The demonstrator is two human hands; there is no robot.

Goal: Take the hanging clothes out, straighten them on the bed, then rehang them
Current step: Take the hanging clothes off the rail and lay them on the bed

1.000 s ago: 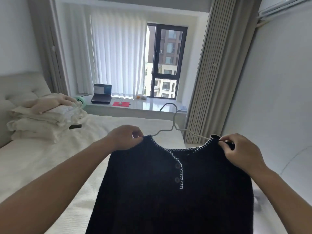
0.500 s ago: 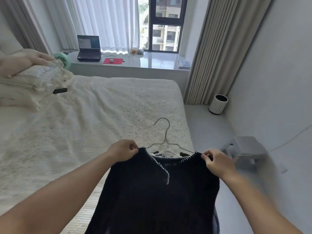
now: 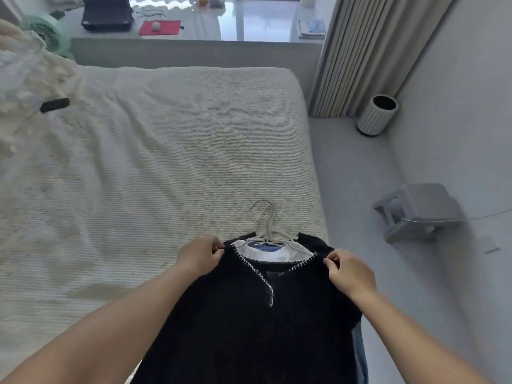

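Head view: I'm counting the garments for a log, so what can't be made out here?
- Garment count: the black top covers the white and blue layers under it; only collars show.
- Hangers: hooks overlap, number unclear.
- Top's hem: cut off by the bottom edge.
- Left hand and right hand hide the shoulders.

No writing, label, brand, number or sign can be read anywhere in this view. The papers [image 3: 311, 28] on the window ledge are too small and blurred for any print to be made out, and the laptop [image 3: 106, 16] is cut off at the top edge, with nothing legible seen on it. The black sweater [image 3: 257, 322] carries only white stitching, no lettering.
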